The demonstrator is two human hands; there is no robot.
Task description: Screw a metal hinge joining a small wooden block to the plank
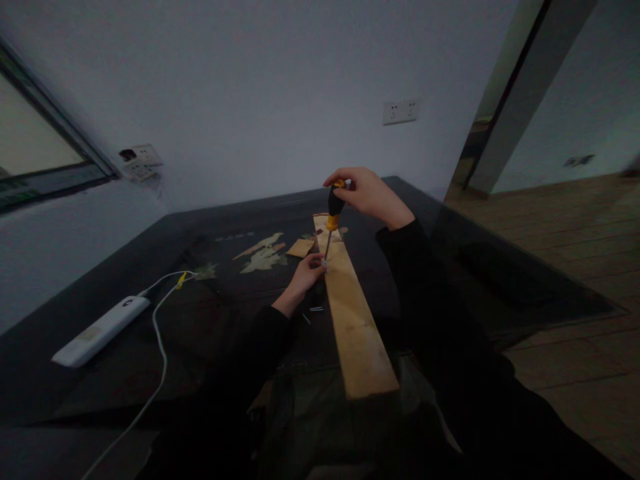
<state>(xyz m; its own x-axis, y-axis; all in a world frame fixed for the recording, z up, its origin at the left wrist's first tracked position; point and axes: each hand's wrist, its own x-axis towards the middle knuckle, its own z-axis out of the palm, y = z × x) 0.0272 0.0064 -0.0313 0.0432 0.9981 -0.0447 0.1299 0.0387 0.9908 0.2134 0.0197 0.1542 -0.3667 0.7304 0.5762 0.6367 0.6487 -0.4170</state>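
Note:
A long pale wooden plank (357, 327) lies on the dark table (210, 333), running away from me. My right hand (367, 193) grips the top of a black and orange screwdriver (334, 210) held upright over the plank. Its thin shaft points down to a small screw (324, 264) at the plank's left edge. My left hand (306, 273) pinches that screw at the tip, fingers resting against the plank's side. Both arms wear dark sleeves.
A white power strip (100, 331) with a white cable (160, 347) lies on the table's left. Loose screws (315, 309) and a small wood offcut (301, 248) sit near the plank. Wall sockets (400, 111) are on the far wall; wooden floor (575, 227) at right.

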